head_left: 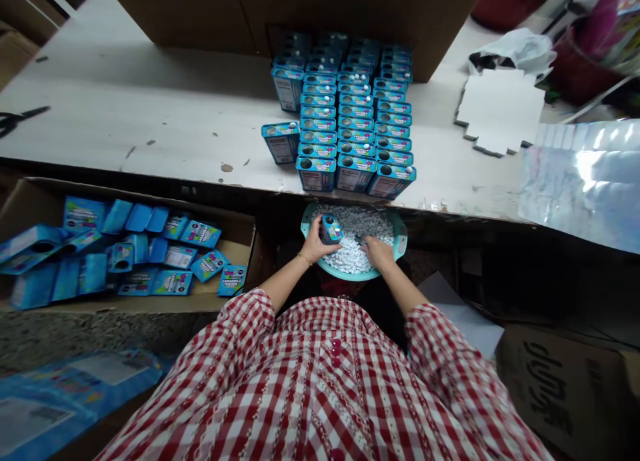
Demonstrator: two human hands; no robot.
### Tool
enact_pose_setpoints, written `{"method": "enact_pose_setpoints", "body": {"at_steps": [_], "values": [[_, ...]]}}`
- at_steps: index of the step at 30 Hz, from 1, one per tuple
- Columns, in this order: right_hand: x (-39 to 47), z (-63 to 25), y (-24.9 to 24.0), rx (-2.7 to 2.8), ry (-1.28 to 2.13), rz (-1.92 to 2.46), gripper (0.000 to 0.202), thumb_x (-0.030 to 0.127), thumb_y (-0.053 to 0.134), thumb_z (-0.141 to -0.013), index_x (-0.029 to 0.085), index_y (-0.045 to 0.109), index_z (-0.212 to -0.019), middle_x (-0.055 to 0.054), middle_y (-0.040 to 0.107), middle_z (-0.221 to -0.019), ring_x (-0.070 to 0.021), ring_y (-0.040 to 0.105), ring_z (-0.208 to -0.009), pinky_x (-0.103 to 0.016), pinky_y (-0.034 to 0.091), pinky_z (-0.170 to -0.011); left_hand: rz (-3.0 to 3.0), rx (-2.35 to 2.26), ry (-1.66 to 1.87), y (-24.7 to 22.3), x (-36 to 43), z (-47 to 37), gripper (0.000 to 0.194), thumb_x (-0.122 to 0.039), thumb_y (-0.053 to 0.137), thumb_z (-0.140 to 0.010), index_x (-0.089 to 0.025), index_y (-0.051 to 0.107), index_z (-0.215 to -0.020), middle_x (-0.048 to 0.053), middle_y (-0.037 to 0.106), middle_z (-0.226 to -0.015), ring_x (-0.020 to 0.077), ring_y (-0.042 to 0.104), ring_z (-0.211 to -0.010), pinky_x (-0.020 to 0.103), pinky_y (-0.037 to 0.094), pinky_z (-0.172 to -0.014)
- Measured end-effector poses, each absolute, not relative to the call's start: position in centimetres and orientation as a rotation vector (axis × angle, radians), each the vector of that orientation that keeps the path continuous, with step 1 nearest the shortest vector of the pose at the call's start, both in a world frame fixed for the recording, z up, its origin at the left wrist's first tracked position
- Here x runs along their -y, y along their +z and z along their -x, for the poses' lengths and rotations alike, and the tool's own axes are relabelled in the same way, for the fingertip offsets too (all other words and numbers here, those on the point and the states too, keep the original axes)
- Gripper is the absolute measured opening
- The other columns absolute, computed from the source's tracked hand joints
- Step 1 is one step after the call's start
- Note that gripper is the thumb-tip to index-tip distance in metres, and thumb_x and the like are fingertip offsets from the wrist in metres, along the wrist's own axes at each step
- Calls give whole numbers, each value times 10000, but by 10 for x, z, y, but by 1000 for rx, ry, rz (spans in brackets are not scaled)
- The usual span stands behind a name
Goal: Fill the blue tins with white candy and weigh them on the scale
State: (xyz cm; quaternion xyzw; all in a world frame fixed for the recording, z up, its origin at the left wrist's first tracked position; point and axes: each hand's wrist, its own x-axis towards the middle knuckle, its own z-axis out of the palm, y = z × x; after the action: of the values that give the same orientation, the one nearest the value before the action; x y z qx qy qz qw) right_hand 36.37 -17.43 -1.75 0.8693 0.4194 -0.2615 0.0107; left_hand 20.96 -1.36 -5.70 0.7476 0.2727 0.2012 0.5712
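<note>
My left hand (314, 244) is wrapped around a small blue candy box (331, 229), held tilted over the left side of a turquoise basin (401, 240). A round opening shows in the top of the box. Small white candies (354, 260) fill the basin, which sits at my lap below the table edge. My right hand (379, 253) reaches into the candies on the right, its fingers closed together at a dark spot. What they hold there is too small to make out.
Rows of upright blue boxes (356, 123) stand on the white table (200, 114) before a large cardboard box (300, 11). A carton (253, 248) of loose blue boxes lies left. Scissors (23, 116) lie far left; white cut card (503, 108) is stacked right.
</note>
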Motion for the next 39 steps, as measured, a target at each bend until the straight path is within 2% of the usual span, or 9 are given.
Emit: {"method": "enact_pose_setpoints", "body": {"at_steps": [4,8,12,15,21,25,28,34,39], "values": [[161,-357,-41,-1322,-861,-2844,360,334,423,-912,240,540,-1239,-71,630,-1191,-228,582,-1081,-313,432,-871,-1720,-601,439,-59,21,-223,1050,-355,832,-474,-168,272,-1343,165,438,-1300,314,474,-1194,477,402,-998],[173,-370,-46,-1389,-993,-3022,345,339,508,-870,208,574,-1183,-51,657,-1137,-189,600,-1043,-278,455,-850,-1742,-541,465,-44,17,-210,1016,-362,819,-510,-192,261,-1342,149,438,-1303,276,521,-1134,441,440,-966],[188,-383,-31,-1537,-1015,-3175,322,306,568,-822,167,610,-1110,-73,687,-1029,-190,631,-938,-287,470,-808,-1915,-575,566,-32,4,-192,987,-360,815,-520,-201,281,-1336,144,413,-1323,289,465,-1199,449,390,-1022],[192,-392,-3,-1653,-934,-3183,303,324,577,-814,176,630,-1072,-65,699,-973,-188,640,-883,-280,472,-769,-2036,-609,572,-28,0,-191,975,-345,812,-516,-189,296,-1328,140,430,-1291,301,448,-1213,467,364,-1041],[176,-393,70,-1802,-777,-2882,282,356,559,-835,244,644,-1080,-34,696,-1041,-191,639,-927,-267,463,-770,-2270,-489,580,-24,10,-209,968,-273,802,-507,-175,304,-1331,137,448,-1277,316,447,-1213,476,361,-1040],[153,-376,112,-1650,-533,-2572,347,405,516,-857,268,607,-1163,-76,677,-1094,-241,631,-974,-311,464,-765,-2366,-437,595,-22,15,-211,957,-257,784,-531,-165,291,-1346,148,445,-1293,322,433,-1225,484,352,-1040],[137,-359,133,-1612,-394,-2393,340,390,482,-871,224,600,-1143,-121,685,-1010,-266,648,-908,-321,463,-711,-2382,-453,568,-23,15,-209,958,-264,776,-542,-169,280,-1356,153,442,-1298,328,420,-1236,500,343,-1041],[125,-343,150,-1706,-260,-2280,249,269,408,-899,139,612,-955,-147,673,-904,-255,651,-839,-295,418,-668,-2339,-474,560,-27,16,-208,977,-263,787,-523,-184,276,-1352,148,431,-1306,330,412,-1248,501,333,-1053],[169,-371,126,-1690,-209,-2309,254,335,422,-908,168,554,-1047,-113,657,-926,-211,635,-831,-272,385,-667,-2242,-517,606,-30,12,-202,971,-287,796,-514,-194,289,-1337,138,432,-1297,320,423,-1240,485,340,-1057]]}}
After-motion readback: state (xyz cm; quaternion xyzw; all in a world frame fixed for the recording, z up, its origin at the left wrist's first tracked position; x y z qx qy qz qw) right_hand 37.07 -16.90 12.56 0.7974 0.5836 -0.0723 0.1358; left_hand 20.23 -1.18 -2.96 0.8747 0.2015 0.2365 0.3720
